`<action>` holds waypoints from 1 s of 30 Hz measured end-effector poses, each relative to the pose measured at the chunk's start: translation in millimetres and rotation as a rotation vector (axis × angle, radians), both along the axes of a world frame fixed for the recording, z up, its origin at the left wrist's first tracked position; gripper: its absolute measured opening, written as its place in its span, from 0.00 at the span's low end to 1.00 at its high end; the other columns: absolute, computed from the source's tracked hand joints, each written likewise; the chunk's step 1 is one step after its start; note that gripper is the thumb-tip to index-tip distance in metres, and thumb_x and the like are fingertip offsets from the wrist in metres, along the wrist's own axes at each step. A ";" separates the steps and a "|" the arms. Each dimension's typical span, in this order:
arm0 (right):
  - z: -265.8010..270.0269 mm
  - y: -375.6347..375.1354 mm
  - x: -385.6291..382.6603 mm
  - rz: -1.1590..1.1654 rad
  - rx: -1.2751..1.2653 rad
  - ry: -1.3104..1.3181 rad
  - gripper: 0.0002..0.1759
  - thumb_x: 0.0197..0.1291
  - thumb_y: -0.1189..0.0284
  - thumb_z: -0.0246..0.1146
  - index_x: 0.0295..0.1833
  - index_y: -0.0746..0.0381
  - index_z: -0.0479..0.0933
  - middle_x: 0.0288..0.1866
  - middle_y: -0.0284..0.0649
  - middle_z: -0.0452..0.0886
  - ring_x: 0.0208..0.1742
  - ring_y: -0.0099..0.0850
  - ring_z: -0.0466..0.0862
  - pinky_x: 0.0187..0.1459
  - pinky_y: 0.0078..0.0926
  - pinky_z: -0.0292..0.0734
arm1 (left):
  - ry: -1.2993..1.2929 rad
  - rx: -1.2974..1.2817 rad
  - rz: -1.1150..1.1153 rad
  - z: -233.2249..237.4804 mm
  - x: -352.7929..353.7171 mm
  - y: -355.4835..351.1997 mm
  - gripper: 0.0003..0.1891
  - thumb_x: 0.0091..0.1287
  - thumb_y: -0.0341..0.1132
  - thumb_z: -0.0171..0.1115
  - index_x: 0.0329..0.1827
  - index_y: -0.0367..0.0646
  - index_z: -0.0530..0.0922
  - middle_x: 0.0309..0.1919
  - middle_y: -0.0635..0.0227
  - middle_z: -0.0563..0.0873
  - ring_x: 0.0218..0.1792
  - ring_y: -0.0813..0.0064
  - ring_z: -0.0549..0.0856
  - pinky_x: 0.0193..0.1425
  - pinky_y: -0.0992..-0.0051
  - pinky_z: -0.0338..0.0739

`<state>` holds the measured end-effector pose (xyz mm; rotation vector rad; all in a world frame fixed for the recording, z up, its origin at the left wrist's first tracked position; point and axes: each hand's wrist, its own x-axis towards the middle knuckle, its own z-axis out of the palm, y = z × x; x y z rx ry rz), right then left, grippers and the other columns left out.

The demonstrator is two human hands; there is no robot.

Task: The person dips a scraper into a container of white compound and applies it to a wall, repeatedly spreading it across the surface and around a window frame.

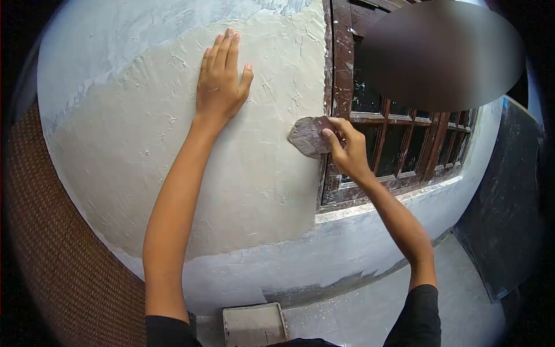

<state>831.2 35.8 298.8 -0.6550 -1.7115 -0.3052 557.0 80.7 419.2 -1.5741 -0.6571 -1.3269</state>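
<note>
My left hand (221, 87) lies flat against the wall with its fingers stretched upward and the thumb apart, on a patch of beige plaster (243, 185) with rough ridges. Between the thumb and fingers of my right hand (347, 144) is a thin, grey, stained scraper (310, 137). The scraper is at the plaster's right side, beside the brown window frame (328, 173); whether its edge touches the wall I cannot tell.
A paned window (399, 144) with a pale sill (393, 199) is on the right. Below, a tray (254, 325) stands on the speckled grey floor (347, 315). Woven matting (69, 231) is at left, a dark panel (500, 196) at far right. A blurred oval hides the upper right.
</note>
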 end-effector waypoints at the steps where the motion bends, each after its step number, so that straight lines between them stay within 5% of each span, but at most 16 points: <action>1: -7.7 3.9 1.7 -0.039 -0.027 0.115 0.13 0.65 0.74 0.65 0.54 0.65 0.80 0.35 0.44 0.82 0.34 0.29 0.81 0.38 0.25 0.75 | 0.000 0.000 -0.003 0.4 0.0 0.2 0.31 0.70 0.41 0.53 0.75 0.39 0.62 0.74 0.56 0.66 0.76 0.59 0.63 0.80 0.57 0.54; 7: -15.8 3.9 11.7 0.059 0.010 0.654 0.15 0.72 0.70 0.60 0.58 0.67 0.76 0.40 0.31 0.81 0.38 0.16 0.76 0.40 0.16 0.72 | -0.001 0.005 0.006 0.7 -0.2 1.3 0.31 0.70 0.41 0.52 0.75 0.39 0.62 0.74 0.57 0.67 0.76 0.60 0.63 0.80 0.58 0.54; 12: -44.8 0.0 -18.4 0.035 -0.139 0.529 0.18 0.68 0.68 0.65 0.56 0.70 0.77 0.37 0.33 0.81 0.38 0.17 0.74 0.40 0.16 0.71 | 0.005 0.001 0.000 1.4 -0.9 0.9 0.31 0.70 0.41 0.53 0.76 0.40 0.62 0.74 0.57 0.67 0.76 0.60 0.63 0.80 0.58 0.54; 16: -32.3 14.1 -0.8 0.004 -0.015 0.698 0.13 0.71 0.70 0.61 0.55 0.67 0.78 0.39 0.32 0.81 0.38 0.18 0.75 0.40 0.19 0.73 | 0.020 -0.007 0.016 0.6 -3.0 1.6 0.32 0.70 0.41 0.53 0.76 0.40 0.62 0.75 0.57 0.66 0.76 0.60 0.63 0.80 0.58 0.54; 18: -26.9 8.3 1.2 0.219 -0.009 0.826 0.13 0.72 0.70 0.60 0.55 0.67 0.77 0.40 0.32 0.81 0.40 0.19 0.77 0.42 0.20 0.73 | 0.020 0.000 0.009 0.5 -3.3 2.1 0.31 0.70 0.41 0.53 0.76 0.41 0.62 0.75 0.58 0.66 0.76 0.60 0.63 0.80 0.58 0.54; 22: -41.9 8.5 -18.6 0.081 -0.018 0.506 0.16 0.69 0.68 0.64 0.55 0.68 0.78 0.37 0.33 0.82 0.37 0.18 0.75 0.40 0.20 0.73 | 0.019 -0.022 0.008 -0.5 -2.1 1.9 0.31 0.72 0.41 0.51 0.77 0.41 0.60 0.76 0.58 0.63 0.77 0.59 0.60 0.81 0.58 0.52; 24: -35.2 8.4 -13.6 -0.024 -0.108 0.551 0.15 0.70 0.69 0.63 0.55 0.68 0.78 0.38 0.33 0.81 0.36 0.19 0.75 0.41 0.20 0.73 | 0.019 -0.019 0.006 -1.3 -1.5 2.0 0.31 0.72 0.41 0.51 0.77 0.41 0.60 0.76 0.59 0.63 0.77 0.59 0.60 0.81 0.58 0.52; 27: -19.3 9.6 3.1 0.085 0.014 0.751 0.13 0.72 0.70 0.60 0.55 0.67 0.77 0.41 0.33 0.81 0.39 0.19 0.76 0.44 0.19 0.73 | 0.008 0.005 0.016 -1.2 -0.1 3.3 0.31 0.71 0.41 0.52 0.76 0.41 0.61 0.76 0.59 0.64 0.77 0.60 0.61 0.80 0.58 0.52; 30: -20.9 8.3 -7.1 0.168 0.040 0.659 0.14 0.71 0.69 0.61 0.55 0.67 0.77 0.41 0.34 0.81 0.41 0.18 0.77 0.45 0.19 0.73 | -0.004 0.018 0.026 -0.5 -0.3 2.8 0.31 0.71 0.41 0.53 0.76 0.40 0.62 0.75 0.59 0.66 0.76 0.61 0.63 0.80 0.58 0.54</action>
